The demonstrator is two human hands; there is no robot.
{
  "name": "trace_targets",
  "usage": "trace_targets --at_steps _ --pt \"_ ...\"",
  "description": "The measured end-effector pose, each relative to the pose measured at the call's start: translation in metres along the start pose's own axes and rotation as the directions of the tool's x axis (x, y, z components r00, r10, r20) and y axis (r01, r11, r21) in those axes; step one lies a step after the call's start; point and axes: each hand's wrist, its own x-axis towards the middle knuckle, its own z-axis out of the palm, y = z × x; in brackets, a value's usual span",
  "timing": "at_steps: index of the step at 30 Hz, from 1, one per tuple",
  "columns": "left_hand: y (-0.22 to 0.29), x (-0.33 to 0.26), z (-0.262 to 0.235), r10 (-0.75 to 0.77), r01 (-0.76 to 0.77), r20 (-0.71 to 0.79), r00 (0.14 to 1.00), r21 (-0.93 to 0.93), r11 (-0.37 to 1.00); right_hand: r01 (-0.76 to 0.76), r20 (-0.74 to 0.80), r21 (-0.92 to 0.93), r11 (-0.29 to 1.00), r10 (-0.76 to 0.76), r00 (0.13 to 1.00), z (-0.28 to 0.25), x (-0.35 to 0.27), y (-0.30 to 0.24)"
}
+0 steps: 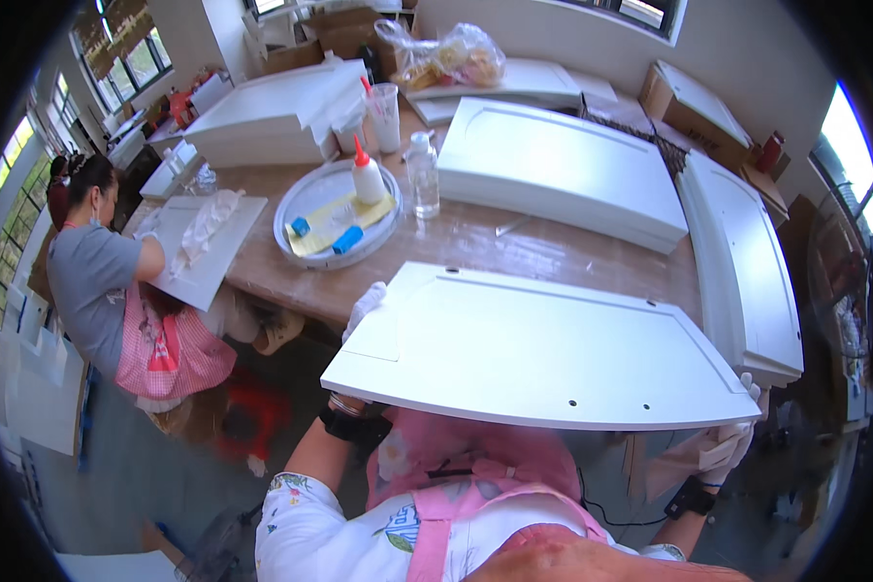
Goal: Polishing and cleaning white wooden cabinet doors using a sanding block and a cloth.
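A white cabinet door panel [533, 349] with a grooved border and small dark holes is held level in front of me, near the table's front edge. My left hand [364, 308], in a white glove, grips its left end; part of that hand is hidden by the panel. At the right end, my right hand [730, 441], also gloved, is closed on the near corner. A pale, cloth-like piece [674, 468] hangs beside the right hand; I cannot tell whether it is held.
White panels [563, 170] are stacked across the table, with another stack [742, 262] at right. A round tray [286, 228] carries a red-tipped glue bottle [368, 179] and blue blocks. Beside it stands a clear bottle [423, 175]. A co-worker [97, 262] sits at left, handling another panel.
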Motion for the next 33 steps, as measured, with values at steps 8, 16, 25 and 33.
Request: trace_targets --at_steps 8,16,25,33 --pt "-0.026 -0.104 -0.057 0.040 -0.048 0.027 0.999 0.400 0.915 -0.397 -0.472 -0.273 0.877 0.238 0.849 -0.075 -0.161 0.018" --pt "-0.056 -0.106 -0.089 0.107 -0.066 -0.087 0.990 0.386 0.920 -0.631 -0.808 0.025 0.775 0.388 0.444 -0.057 -0.146 0.038" --pt "-0.061 -0.081 -0.085 0.079 -0.048 -0.088 0.993 0.308 0.950 -0.540 -0.527 -0.167 0.825 0.388 0.756 0.055 0.001 -0.008" --pt "-0.066 -0.076 -0.100 -0.033 0.061 -0.323 0.946 0.077 0.995 0.008 -0.170 -0.855 -0.519 0.294 0.941 0.098 0.098 0.234"
